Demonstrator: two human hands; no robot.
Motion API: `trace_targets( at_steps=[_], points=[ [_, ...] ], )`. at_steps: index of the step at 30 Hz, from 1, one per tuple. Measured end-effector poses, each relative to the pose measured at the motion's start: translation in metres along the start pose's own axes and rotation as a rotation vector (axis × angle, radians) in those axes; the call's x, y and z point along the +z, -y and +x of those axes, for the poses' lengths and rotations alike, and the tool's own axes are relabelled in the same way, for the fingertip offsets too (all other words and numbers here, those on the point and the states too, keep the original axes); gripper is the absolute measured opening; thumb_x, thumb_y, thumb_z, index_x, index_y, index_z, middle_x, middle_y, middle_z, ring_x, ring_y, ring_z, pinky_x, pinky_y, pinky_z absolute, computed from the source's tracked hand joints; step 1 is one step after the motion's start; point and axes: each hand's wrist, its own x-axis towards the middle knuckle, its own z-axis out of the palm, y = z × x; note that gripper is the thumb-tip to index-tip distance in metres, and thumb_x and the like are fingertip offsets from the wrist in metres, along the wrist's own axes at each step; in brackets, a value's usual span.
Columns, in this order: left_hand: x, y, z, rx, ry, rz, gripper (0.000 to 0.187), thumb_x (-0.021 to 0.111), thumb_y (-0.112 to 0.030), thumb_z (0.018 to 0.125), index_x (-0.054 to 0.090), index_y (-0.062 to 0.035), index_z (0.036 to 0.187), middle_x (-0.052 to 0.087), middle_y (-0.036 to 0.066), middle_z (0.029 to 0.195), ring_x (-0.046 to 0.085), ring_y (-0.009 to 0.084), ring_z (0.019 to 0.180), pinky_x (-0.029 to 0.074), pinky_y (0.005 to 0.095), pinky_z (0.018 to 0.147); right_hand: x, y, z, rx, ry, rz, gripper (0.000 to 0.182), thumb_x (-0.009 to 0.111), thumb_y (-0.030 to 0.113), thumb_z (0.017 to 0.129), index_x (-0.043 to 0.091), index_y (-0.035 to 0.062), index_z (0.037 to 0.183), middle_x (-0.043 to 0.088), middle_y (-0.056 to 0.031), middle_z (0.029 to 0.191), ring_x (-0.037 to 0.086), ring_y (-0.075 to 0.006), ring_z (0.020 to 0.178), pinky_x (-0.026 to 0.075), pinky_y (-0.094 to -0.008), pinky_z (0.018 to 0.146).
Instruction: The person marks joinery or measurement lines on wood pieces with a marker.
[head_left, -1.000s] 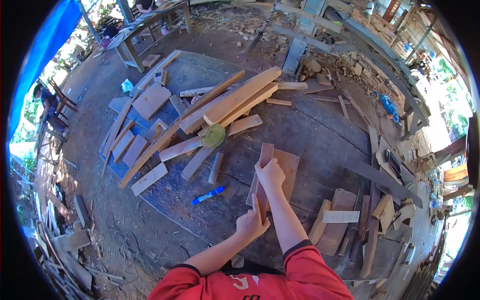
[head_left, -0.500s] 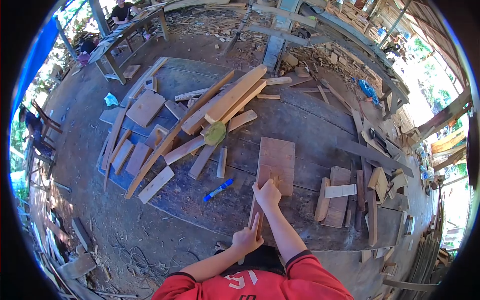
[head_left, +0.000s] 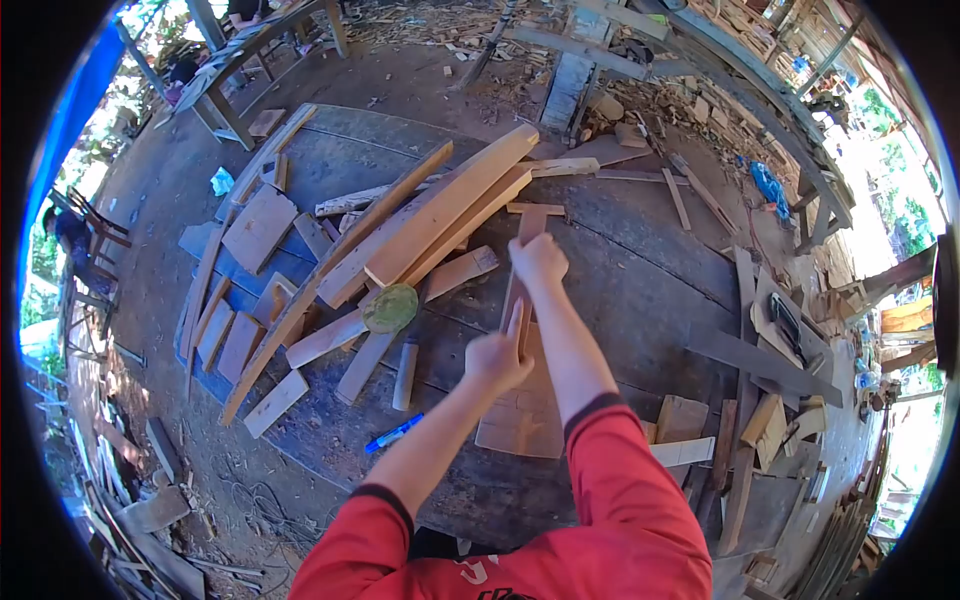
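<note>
A narrow reddish wooden strip (head_left: 533, 222) lies in front of me over the table, its far end at a small crosspiece (head_left: 547, 210). Wrapped round its upper part is my right hand (head_left: 540, 260). Lower down, my left hand (head_left: 496, 358) grips the strip with one finger stretched along it. Beneath and nearer to me lies a flat reddish board (head_left: 520, 410), partly hidden by my hands and forearms. Left of the hands, a blue marker (head_left: 394, 433) rests on the tabletop, and a round greenish piece (head_left: 390, 308) sits on the wood pile.
Long thick planks (head_left: 455, 205) and shorter blocks are piled on the left of the table (head_left: 640, 255). On the right lie a handsaw (head_left: 765, 362), a white-faced strip (head_left: 683, 451) and wood offcuts. A person (head_left: 245, 12) is at a far bench, upper left.
Both hands have moved forward, away from my body, with the wooden strip. The strip has slid past the flat board, and the camera view has shifted, with the board now lower in the picture.
</note>
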Motion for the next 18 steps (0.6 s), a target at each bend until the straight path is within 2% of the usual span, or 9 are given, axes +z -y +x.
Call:
trace_targets(
  at_steps=[2,5,7,9,15,18],
  points=[
    [-0.015,0.002,0.023,0.044,-0.028,0.049,0.088,0.058,-0.034,0.071,0.013,-0.0094,0.143,0.062,0.017,0.069,0.061,0.0321,0.057,0.05,0.0432,0.052,-0.01,0.001,0.03,0.056,0.022,0.041,0.054,0.057,0.046,0.075,0.058,-0.0042,0.093,0.065,-0.022,0.086,0.065,-0.0352,0.083,0.051,-0.043,0.075],
    [-0.032,-0.003,0.005,0.091,0.031,0.149,0.087,0.057,-0.033,0.071,0.014,-0.0105,0.143,0.062,0.016,0.069,0.061,0.0317,0.056,0.05,0.0432,0.051,-0.046,0.01,0.007,0.046,-0.024,0.087,0.054,0.057,0.048,0.075,0.058,-0.0034,0.093,0.065,-0.0223,0.087,0.065,-0.0352,0.084,0.051,-0.0432,0.075],
    [-0.026,-0.004,-0.029,0.145,-0.097,0.041,0.089,0.059,-0.029,0.069,0.014,-0.0091,0.143,0.062,0.015,0.067,0.061,0.0305,0.057,0.049,0.0416,0.051,-0.061,0.008,-0.029,0.039,-0.03,0.089,0.055,0.057,0.05,0.075,0.058,-0.0026,0.092,0.065,-0.0228,0.087,0.064,-0.0358,0.084,0.051,-0.0435,0.075],
    [-0.025,-0.011,-0.077,0.145,-0.092,0.06,0.091,0.06,-0.031,0.067,0.013,-0.0091,0.143,0.061,0.013,0.063,0.061,0.0291,0.052,0.049,0.0409,0.048,-0.068,-0.002,-0.08,0.055,-0.057,0.042,0.054,0.057,0.049,0.075,0.058,-0.0018,0.091,0.065,-0.023,0.086,0.064,-0.037,0.083,0.051,-0.0435,0.075],
    [0.005,-0.014,-0.241,0.097,0.03,-0.013,0.094,0.061,-0.031,0.066,0.013,-0.0092,0.143,0.057,0.011,0.055,0.057,0.0278,0.044,0.047,0.0401,0.041,-0.04,-0.049,-0.242,0.096,0.066,-0.026,0.05,0.058,0.047,0.076,0.057,-0.0011,0.09,0.064,-0.0228,0.082,0.064,-0.0375,0.08,0.05,-0.0453,0.073],
    [0.018,-0.007,-0.286,0.108,0.091,-0.05,0.094,0.062,-0.032,0.065,0.015,-0.009,0.143,0.057,0.011,0.054,0.056,0.0273,0.042,0.047,0.0398,0.039,-0.028,-0.062,-0.291,0.138,0.09,-0.058,0.049,0.058,0.047,0.076,0.054,-0.0005,0.088,0.064,-0.0218,0.08,0.064,-0.0376,0.077,0.05,-0.0453,0.071]
  ],
)
